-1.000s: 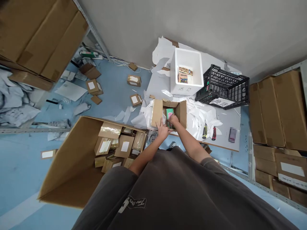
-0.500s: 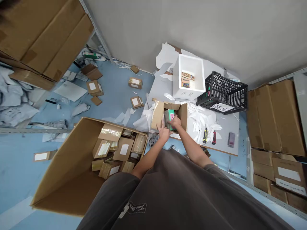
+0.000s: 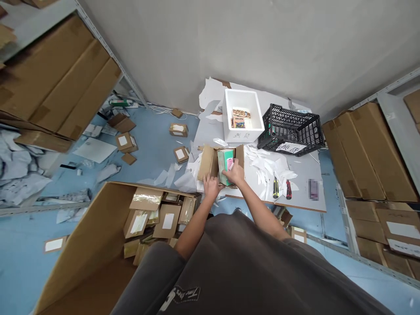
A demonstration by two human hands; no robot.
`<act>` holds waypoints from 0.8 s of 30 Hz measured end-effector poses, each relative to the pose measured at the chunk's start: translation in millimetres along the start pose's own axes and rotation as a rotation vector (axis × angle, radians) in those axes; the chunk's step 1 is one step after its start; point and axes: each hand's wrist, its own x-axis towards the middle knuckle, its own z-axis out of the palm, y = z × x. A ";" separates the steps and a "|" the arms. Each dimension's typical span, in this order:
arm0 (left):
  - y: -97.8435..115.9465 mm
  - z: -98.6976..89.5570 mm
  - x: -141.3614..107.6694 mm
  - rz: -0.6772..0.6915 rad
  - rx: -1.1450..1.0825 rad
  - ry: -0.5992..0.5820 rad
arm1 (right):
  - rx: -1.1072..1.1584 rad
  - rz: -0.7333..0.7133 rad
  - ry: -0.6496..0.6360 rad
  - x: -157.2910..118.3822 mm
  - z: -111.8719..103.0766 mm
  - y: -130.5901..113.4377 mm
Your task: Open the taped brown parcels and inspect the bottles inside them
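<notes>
partly, the right hand [image 3: 235,173] blocks its own grip: it is closed about the near end of a green box [image 3: 229,154], thumb showing, the other fingers mostly lost to view, though they probably wrap the right side. the green box sits inside an open carton [image 3: 206,161] on the counter [image 3: 303,170], its base hidden by the carton's walls. a pink patch shows on its top, partly covered by the thumb.

the left hand [image 3: 211,187] is half-curled at the near end of the carton's left flap, fingers bent over the cardboard; whether it grips or only rests there, i cannot tell.

behind, a white bin [image 3: 243,136] holds small packs [image 3: 241,119], its front wall hiding the bin's floor. the mesh of the black crate [image 3: 288,129] beside it blurs whatever lies within. white scraps [image 3: 267,164] spread near two cutters [image 3: 282,189], and a pixelated patch masks something at the counter's right. the big box [image 3: 78,253] of parcels [image 3: 167,221] is cut off at the bottom edge, and a sleeve [image 3: 164,260] covers some parcels.
</notes>
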 end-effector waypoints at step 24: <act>206.8 16.4 98.4 0.078 -0.751 -0.016 | 0.309 0.061 0.253 -2.8 -70.5 180.3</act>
